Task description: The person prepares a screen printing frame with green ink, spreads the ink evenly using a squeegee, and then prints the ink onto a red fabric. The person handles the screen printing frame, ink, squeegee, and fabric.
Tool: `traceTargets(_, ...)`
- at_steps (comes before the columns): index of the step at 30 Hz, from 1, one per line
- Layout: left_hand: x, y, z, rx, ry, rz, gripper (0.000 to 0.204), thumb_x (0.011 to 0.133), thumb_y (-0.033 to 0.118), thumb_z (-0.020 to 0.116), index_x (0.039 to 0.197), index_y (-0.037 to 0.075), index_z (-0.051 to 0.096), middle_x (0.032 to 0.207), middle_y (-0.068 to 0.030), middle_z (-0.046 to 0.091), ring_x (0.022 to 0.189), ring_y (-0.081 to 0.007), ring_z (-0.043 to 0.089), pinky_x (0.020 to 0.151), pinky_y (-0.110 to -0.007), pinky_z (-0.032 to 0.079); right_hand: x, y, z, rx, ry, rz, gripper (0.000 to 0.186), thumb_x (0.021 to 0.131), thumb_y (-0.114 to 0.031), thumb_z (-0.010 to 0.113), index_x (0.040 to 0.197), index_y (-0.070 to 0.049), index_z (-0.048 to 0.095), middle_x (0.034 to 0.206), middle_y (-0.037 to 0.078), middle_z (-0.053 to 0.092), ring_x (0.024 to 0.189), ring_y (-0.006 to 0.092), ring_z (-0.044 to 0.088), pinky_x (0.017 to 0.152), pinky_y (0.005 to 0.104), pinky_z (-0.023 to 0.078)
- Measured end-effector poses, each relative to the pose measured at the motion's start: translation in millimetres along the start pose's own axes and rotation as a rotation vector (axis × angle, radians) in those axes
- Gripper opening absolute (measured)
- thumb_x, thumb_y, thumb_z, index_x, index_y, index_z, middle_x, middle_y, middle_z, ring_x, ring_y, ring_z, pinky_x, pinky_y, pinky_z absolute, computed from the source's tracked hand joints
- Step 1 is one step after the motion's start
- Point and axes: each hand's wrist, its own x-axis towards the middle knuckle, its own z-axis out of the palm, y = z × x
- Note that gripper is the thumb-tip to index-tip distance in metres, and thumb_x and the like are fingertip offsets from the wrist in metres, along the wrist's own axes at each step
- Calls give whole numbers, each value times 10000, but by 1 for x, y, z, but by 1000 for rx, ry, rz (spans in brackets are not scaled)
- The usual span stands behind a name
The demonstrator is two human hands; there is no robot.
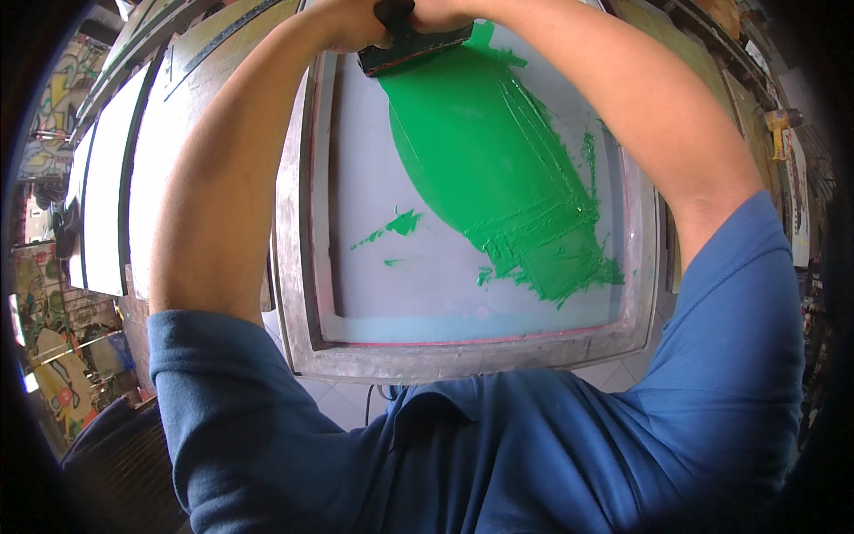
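At the top edge, both my arms reach far forward to a black squeegee. My left hand grips its left side, and my right hand holds it from the right; the picture's edge cuts off part of both. The blade rests tilted on the mesh of a screen printing frame. Thick green ink spreads from the blade in a broad band toward the near right, ending in ragged ridges. A smaller green smear lies on the bare mesh to the left.
The frame's metal border rises around the mesh. Pale flat boards stand along the left. A yellow-handled tool is at the far right. Tiled floor shows below the frame, with a dark slatted thing at the lower left.
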Motion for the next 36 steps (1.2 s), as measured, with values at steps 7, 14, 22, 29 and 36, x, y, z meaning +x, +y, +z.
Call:
traceTargets(7, -2, -12, 2, 17, -14, 47, 234, 644, 214, 661, 751, 6, 646, 751, -195, 621, 698, -272, 607, 642, -354, 474, 6, -5, 1, 44, -9, -5, 268, 664, -313, 579, 756, -80, 672, 825, 166, 634, 791, 305, 614, 706, 376, 483)
traceTargets(14, 19, -2, -8, 126, 27, 121, 239, 641, 235, 664, 746, 21, 651, 735, -194, 618, 684, -275, 602, 636, -359, 473, 1, 16, -12, -50, 26, -17, 282, 652, -333, 576, 744, -85, 675, 808, 158, 636, 788, 311, 614, 689, 388, 487)
traceTargets(22, 13, -1, -2, 90, -11, -62, 245, 639, 232, 630, 734, 6, 647, 721, -188, 617, 681, -275, 605, 611, -364, 469, 9, 12, 4, -62, 93, -57, 228, 618, -272, 586, 724, -91, 675, 789, 152, 638, 779, 309, 616, 692, 383, 495)
traceTargets(29, 8, 16, 1, 60, -24, -15, 242, 635, 210, 617, 728, -12, 639, 722, -204, 613, 666, -279, 606, 605, -366, 468, -9, 14, 6, -22, 64, 9, 236, 619, -268, 584, 715, -70, 668, 787, 171, 633, 775, 312, 617, 699, 379, 491)
traceTargets(36, -19, 43, 13, -3, -43, 56, 238, 639, 192, 607, 741, -20, 640, 733, -213, 615, 683, -287, 615, 615, -369, 472, -44, 10, 1, 21, -85, 28, 213, 595, -265, 603, 655, -69, 661, 729, 176, 627, 738, 311, 619, 686, 379, 487)
